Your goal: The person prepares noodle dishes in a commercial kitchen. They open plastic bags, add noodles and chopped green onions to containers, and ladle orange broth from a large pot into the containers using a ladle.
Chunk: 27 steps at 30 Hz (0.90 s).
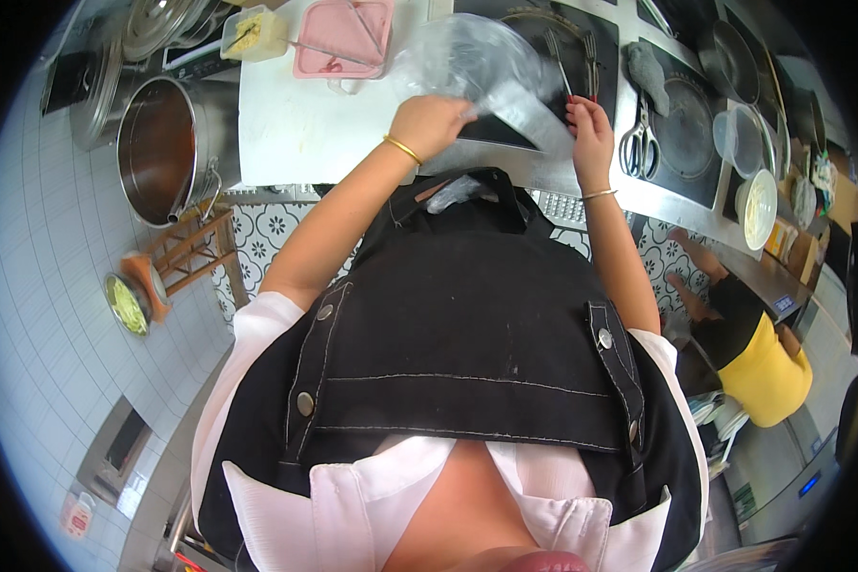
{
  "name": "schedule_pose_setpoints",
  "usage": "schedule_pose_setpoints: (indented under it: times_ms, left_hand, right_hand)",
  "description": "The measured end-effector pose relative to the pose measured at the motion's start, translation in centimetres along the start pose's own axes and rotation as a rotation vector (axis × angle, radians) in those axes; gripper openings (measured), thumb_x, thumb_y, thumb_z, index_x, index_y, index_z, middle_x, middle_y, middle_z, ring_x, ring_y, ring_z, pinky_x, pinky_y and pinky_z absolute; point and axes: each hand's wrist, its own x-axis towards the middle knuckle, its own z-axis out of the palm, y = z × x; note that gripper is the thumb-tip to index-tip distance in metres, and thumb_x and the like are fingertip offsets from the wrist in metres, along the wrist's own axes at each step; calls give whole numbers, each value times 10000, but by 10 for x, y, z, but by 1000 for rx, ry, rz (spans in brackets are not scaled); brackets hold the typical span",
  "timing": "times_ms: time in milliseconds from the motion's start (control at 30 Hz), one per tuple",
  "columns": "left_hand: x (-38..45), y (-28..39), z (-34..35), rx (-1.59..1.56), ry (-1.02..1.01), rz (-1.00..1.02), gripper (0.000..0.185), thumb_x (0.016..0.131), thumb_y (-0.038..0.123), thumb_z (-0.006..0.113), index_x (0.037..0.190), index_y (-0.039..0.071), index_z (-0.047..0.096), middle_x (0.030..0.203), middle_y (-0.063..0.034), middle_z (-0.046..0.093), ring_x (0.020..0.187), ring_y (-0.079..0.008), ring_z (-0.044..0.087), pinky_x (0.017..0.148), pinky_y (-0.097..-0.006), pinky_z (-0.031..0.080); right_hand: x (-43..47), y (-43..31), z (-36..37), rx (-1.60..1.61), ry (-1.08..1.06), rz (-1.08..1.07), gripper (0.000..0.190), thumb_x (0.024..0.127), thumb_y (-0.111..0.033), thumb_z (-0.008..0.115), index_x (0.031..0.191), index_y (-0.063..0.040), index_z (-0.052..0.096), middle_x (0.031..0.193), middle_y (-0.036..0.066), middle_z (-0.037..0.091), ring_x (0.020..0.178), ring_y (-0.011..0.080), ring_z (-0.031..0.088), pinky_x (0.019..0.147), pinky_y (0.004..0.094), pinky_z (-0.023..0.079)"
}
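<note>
My left hand (435,123), with a gold bangle at the wrist, pinches the edge of a clear plastic bag (472,53). Motion blurs the bag, which spreads over the white board and the dark cooktop. A pale strip of it runs right, up to my right hand (590,129). The fingers of that hand are curled beside the red end of a metal fork-like utensil (556,53). Whether they grip the utensil or the bag is unclear. A second such utensil (591,61) lies just right of it.
On the white board (300,143) stand a pink tray (339,36) and a tub of yellow bits (247,36). A tall steel pot (157,150) is at left. Scissors (640,146), a grey cloth (647,75) and a white bowl (756,209) are at right. A person in yellow (765,372) is behind, right.
</note>
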Motion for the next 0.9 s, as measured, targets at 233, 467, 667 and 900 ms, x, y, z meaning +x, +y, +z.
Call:
schedule_pose_setpoints:
  times_ms: [233, 467, 667, 900]
  left_hand:
    - [15, 9, 11, 193, -204, 63, 199, 867, 302, 600, 864, 111, 657, 794, -106, 666, 793, -325, 640, 693, -440, 499]
    - [23, 3, 25, 397, -382, 146, 237, 814, 143, 573, 1026, 183, 670, 954, -34, 639, 1015, -252, 584, 888, -441, 424]
    - [46, -7, 6, 634, -266, 326, 334, 813, 173, 603, 1138, 222, 659, 1258, -39, 583, 1307, -289, 428, 1125, -569, 235]
    - [25, 54, 10, 286, -134, 96, 783, 726, 415, 769, 1407, 196, 450, 1410, -143, 462, 1352, -343, 360, 1114, -574, 242]
  right_hand:
    - [-13, 10, -14, -968, 110, -545, 302, 757, -191, 703, 1044, -101, 685, 1207, 210, 563, 1137, 395, 516, 967, 447, 419]
    - [-54, 19, -24, -1046, 111, -437, 274, 740, -205, 702, 999, -115, 704, 1306, 202, 526, 1195, 393, 481, 993, 469, 390]
    - [-121, 28, -68, -930, 245, -203, 417, 772, -171, 687, 1174, -93, 607, 1329, 245, 467, 1209, 417, 461, 1006, 491, 384]
    - [-92, 49, -190, -925, 373, -157, 439, 759, -173, 685, 1176, -61, 610, 1384, 285, 406, 1231, 453, 451, 1013, 472, 402]
